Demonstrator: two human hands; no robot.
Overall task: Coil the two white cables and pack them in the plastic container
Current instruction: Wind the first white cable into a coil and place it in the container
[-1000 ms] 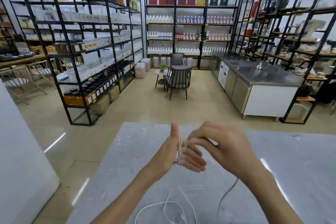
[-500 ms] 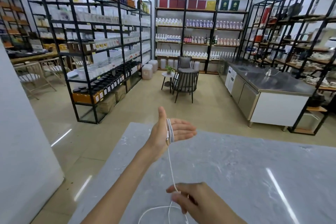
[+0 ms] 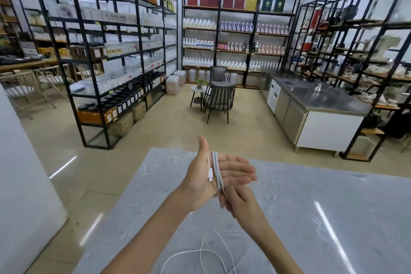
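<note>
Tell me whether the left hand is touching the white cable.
Touching. The head view shows the white cable wound in loops round the open left hand, lying against its palm.

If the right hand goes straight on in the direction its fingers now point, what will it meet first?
Most likely the lower edge of the left hand, where the white cable loops round the palm. The right hand points up at it from just below; depth is unclear.
</note>
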